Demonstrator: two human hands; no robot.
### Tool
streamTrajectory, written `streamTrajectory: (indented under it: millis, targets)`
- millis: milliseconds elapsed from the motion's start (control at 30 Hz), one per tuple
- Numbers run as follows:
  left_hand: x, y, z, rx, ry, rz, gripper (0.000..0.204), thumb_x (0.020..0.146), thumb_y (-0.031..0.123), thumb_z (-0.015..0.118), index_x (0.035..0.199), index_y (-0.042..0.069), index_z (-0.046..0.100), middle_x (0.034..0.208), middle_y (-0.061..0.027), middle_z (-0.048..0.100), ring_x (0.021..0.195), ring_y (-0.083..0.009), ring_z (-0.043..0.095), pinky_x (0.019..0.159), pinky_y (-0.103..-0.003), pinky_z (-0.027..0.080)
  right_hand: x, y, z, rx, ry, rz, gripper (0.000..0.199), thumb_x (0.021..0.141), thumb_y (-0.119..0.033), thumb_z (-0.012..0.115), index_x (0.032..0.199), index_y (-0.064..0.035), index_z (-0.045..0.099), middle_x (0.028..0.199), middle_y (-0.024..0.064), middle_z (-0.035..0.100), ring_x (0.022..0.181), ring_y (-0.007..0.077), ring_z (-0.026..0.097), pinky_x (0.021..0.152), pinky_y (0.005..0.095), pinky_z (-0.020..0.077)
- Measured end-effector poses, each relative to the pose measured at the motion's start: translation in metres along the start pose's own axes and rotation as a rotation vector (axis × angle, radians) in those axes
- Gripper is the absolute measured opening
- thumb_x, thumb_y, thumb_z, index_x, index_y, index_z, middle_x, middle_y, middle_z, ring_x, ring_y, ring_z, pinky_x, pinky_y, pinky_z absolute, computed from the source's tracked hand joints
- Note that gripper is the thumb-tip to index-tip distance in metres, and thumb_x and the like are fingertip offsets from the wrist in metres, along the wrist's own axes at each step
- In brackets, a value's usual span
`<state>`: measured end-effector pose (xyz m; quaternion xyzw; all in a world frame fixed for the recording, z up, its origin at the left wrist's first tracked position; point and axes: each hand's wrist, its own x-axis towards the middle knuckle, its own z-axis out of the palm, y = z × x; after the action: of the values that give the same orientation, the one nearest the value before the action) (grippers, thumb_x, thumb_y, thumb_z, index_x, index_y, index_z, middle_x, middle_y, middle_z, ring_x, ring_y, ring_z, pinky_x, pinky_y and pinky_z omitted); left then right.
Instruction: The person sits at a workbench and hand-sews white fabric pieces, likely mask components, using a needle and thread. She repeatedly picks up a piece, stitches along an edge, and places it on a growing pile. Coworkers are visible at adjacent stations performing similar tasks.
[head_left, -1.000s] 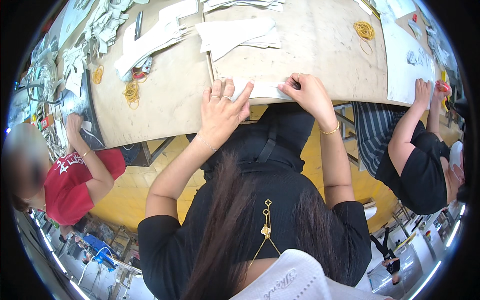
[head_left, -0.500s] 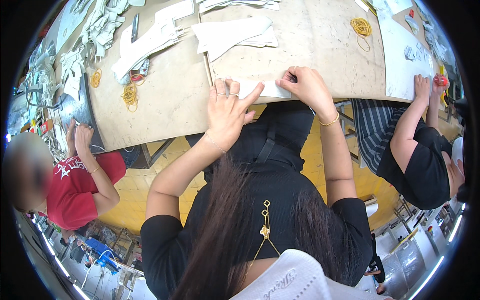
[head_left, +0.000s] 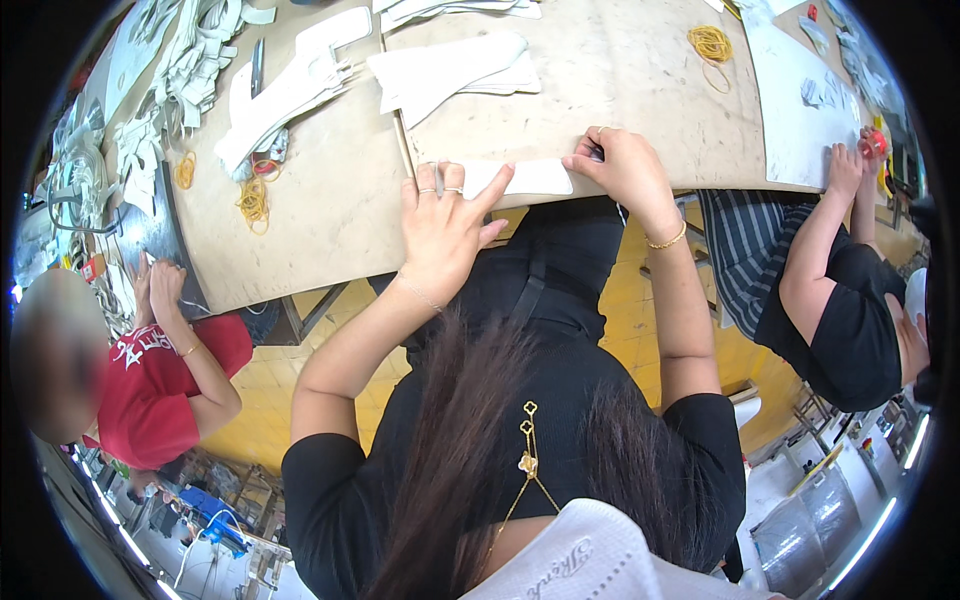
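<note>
A narrow white flat piece [head_left: 530, 178] lies along the near edge of the table in front of me. My left hand [head_left: 445, 225] rests at its left end, fingers spread, the index fingertip on the piece. At the right end is my right hand [head_left: 632, 180], with thumb and fingers curled into a pinch by the upper corner. Something small and dark shows inside those fingers, too hidden to name. Beyond my hands, a stack of white cut pieces [head_left: 455, 70] lies fanned on the table.
More white pieces [head_left: 285, 100] lie at the left, near yellow rubber bands [head_left: 253, 205]. Another bundle of rubber bands [head_left: 710, 44] is at far right. A person in red [head_left: 165, 375] works at left; a person in black [head_left: 845, 320] works at right, holding a red object [head_left: 873, 144].
My right hand has slid slightly rightward along the white piece, uncovering more of its right end. My left hand stays nearly in place on it. The whole view has shifted a little.
</note>
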<state>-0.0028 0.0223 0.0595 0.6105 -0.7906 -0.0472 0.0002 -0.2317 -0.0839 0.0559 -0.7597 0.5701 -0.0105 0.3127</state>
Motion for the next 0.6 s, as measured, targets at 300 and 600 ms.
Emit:
streamTrajectory:
  millis: [300, 600]
  targets:
    - [0.063, -0.008, 0.008, -0.351, 0.259, 0.293, 0.031, 0.090, 0.021, 0.069, 0.119, 0.010, 0.067, 0.115, -0.0096, 0.063, 0.108, -0.0251, 0.059, 0.094, -0.040, 0.043, 0.053, 0.007, -0.019, -0.356, 0.328, -0.569, 0.018, 0.086, -0.022, 0.071, 0.092, -0.0097, 0.060, 0.089, 0.0050, 0.062, 0.079, 0.0253, 0.068, 0.064, 0.0361, 0.0546]
    - [0.097, -0.009, 0.026, -0.228, 0.248, 0.498, 0.027, 0.085, 0.022, 0.069, 0.110, 0.011, 0.068, 0.126, -0.0036, 0.063, 0.115, -0.0194, 0.056, 0.093, -0.040, 0.042, 0.052, 0.021, -0.012, -0.259, 0.414, -0.598, 0.015, 0.089, -0.022, 0.071, 0.086, -0.0095, 0.062, 0.083, 0.0036, 0.059, 0.071, 0.0238, 0.065, 0.061, 0.0344, 0.0519]
